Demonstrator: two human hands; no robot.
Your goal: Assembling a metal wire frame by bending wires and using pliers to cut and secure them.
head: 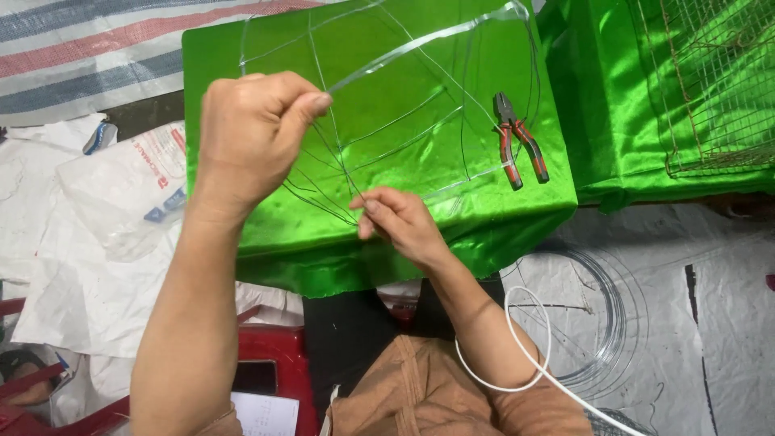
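Wire frame [387, 105] held in both hands over a green cloth-covered block [452, 226].

Left hand [250, 137]: clenched, thumb and forefinger pinching a wire strand at its upper end. Right hand [400, 222]: just below and to the right, fingertips pinched on the same strands where they cross; strand runs slantwise between the two grips. Pliers [518, 149]: lying on the cloth, well right of both hands, nearer the right.

shiny green cloth [452, 202], red-handled pliers [518, 145]

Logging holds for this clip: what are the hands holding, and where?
Both hold the wire frame: left hand pinches an upper strand, right hand pinches where wires cross, lower down.
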